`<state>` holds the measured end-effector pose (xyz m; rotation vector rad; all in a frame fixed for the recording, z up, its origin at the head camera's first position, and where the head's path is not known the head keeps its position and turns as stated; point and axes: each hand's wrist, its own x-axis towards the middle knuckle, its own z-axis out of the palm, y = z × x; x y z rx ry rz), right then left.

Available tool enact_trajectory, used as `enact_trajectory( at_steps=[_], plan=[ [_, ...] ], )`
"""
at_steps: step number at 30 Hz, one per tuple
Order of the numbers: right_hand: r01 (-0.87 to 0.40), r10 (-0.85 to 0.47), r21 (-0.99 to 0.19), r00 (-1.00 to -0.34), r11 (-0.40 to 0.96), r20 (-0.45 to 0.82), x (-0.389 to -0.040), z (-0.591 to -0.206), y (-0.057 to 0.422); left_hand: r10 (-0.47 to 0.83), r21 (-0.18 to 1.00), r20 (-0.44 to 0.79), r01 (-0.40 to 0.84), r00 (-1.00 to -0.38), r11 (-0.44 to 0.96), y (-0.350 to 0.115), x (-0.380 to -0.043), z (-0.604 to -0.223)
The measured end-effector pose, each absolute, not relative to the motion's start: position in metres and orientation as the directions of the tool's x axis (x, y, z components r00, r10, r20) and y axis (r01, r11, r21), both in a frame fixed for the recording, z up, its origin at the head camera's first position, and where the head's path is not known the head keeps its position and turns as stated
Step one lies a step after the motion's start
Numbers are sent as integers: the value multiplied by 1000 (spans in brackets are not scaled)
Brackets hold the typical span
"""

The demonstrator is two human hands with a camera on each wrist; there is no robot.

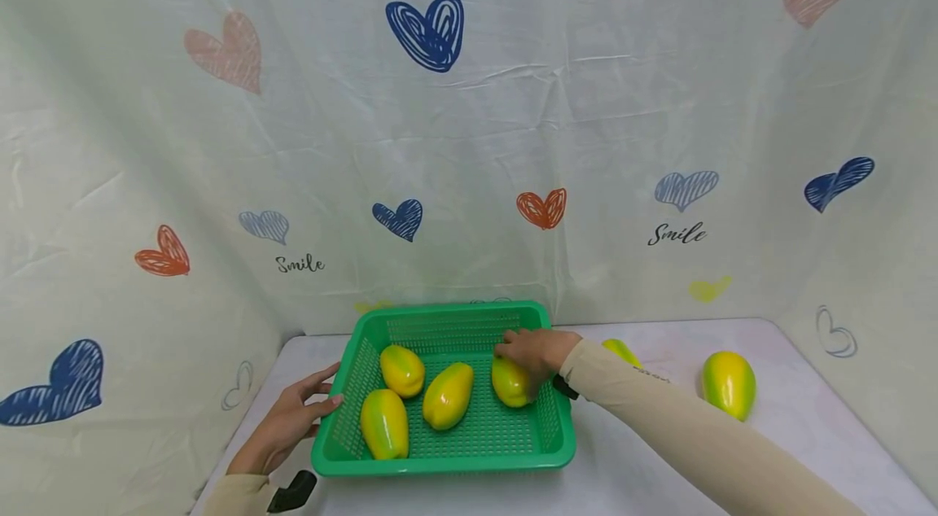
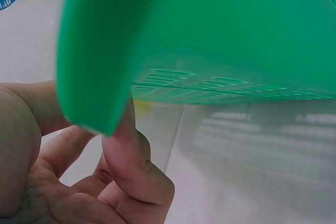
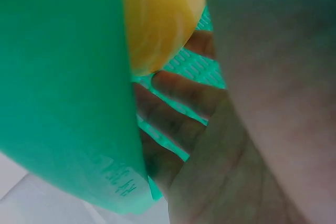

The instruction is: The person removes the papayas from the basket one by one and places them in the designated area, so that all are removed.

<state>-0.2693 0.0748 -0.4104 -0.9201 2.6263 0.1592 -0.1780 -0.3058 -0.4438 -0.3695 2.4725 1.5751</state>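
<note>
A green plastic basket (image 1: pixel 440 465) stands on the table, with several glossy yellow-green fruits, papaya-like in shape, on its mesh floor. My left hand (image 1: pixel 289 417) grips the basket's left rim, thumb over the edge and fingers outside. In the left wrist view, the rim sits between the thumb and the fingers (image 2: pixel 137 174). Inside the basket at the right, my right hand (image 1: pixel 533 349) is over one fruit (image 1: pixel 509 382). From the right wrist, the fingers (image 3: pixel 184 93) look spread and nearly straight, with their tips close to a fruit (image 3: pixel 157 24); whether they touch it I cannot tell.
Right of the basket, one fruit (image 1: pixel 729 384) lies on the white table (image 1: pixel 791 435). Another fruit (image 1: pixel 621 351) is partly hidden behind my right forearm. A pale curtain (image 1: pixel 469 142) printed with hearts hangs behind and at both sides.
</note>
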Motion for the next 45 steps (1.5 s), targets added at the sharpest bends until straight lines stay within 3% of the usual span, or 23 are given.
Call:
enact_trajectory(
  at_steps=[12, 23, 28, 35, 40, 45],
  plan=[
    [-581, -537, -35, -726, 813, -430, -262, -412, 73, -106, 851, -297, -313, -949, 421, -306, -178, -445],
    [-604, -567, -42, -720, 796, -401, -257, -408, 73, -107, 854, -298, -315, -949, 415, -306, -177, -443],
    [-659, -669, -148, -684, 738, -290, -259, -399, 84, -107, 859, -296, -314, -949, 405, -305, -177, -442],
    [-749, -788, -321, -615, 579, 15, -264, -360, 125, -99, 862, -304, -318, -947, 394, -305, -178, -442],
    [-745, -749, -350, -644, 567, 156, -261, -341, 163, -95, 860, -306, -318, -947, 400, -307, -178, -443],
    [-693, -681, -346, -710, 632, 177, -255, -343, 203, -87, 858, -306, -314, -948, 407, -307, -179, -443]
  ],
)
